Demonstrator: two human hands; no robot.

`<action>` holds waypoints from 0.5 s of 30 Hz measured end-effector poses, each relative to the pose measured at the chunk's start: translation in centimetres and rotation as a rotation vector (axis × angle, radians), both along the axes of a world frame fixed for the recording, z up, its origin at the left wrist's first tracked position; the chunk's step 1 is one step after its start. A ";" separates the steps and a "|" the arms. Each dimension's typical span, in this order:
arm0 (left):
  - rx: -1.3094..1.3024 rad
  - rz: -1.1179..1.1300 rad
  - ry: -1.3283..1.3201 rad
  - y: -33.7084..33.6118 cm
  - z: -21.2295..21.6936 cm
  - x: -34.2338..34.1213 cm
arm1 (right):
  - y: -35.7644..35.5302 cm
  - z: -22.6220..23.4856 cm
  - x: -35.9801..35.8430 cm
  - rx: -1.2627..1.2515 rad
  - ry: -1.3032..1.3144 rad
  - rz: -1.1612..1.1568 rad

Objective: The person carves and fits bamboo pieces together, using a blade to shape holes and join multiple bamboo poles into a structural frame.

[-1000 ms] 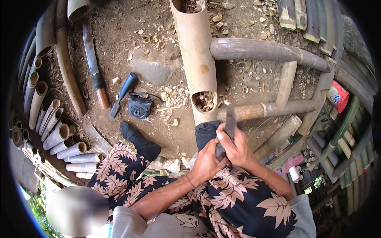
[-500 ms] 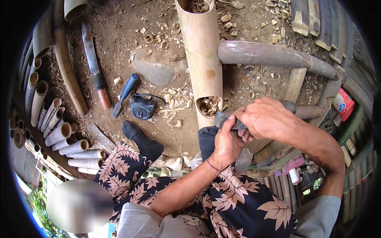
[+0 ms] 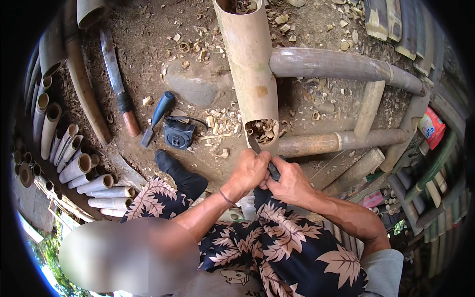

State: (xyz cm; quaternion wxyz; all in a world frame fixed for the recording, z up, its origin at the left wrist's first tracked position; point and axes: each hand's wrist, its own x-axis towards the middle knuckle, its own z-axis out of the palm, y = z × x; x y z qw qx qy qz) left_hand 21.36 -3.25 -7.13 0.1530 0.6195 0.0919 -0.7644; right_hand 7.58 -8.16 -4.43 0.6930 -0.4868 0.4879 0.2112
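A thick pale bamboo tube [image 3: 250, 64] lies lengthwise in front of me, with a notch cut in its near end. Curled shavings [image 3: 264, 131] fill that notch. At its near edge rests the blade of a knife [image 3: 254, 144], held in both hands. My left hand [image 3: 246, 171] is closed round the knife close to the blade. Just to the right, my right hand [image 3: 292, 182] is wrapped about its dark handle. The fingers hide much of the tool, so its full shape cannot be made out.
On the dirt floor at left lie a tape measure [image 3: 178, 133], a blue-handled chisel [image 3: 158, 118] and a machete [image 3: 115, 79]. Cut bamboo tubes [image 3: 76, 168] are stacked at far left. Bamboo poles [image 3: 321, 63] cross on the right. A red packet [image 3: 433, 128] sits beyond them.
Both hands have moved left, the right one also nearer to me. The knife has swung round, so its blade now meets the tube's notch. The right forearm has dropped lower.
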 end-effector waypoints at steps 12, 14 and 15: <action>-0.240 -0.426 -0.120 0.0 -0.3 2.4 | 3.8 0.4 1.3 -0.143 0.019 -0.033; -0.248 -0.462 -0.135 -1.0 -1.4 2.6 | 3.8 -0.8 1.5 -0.164 0.024 -0.046; -0.245 -0.484 -0.130 -1.3 -1.6 2.5 | 3.5 -2.1 1.6 -0.162 0.022 -0.067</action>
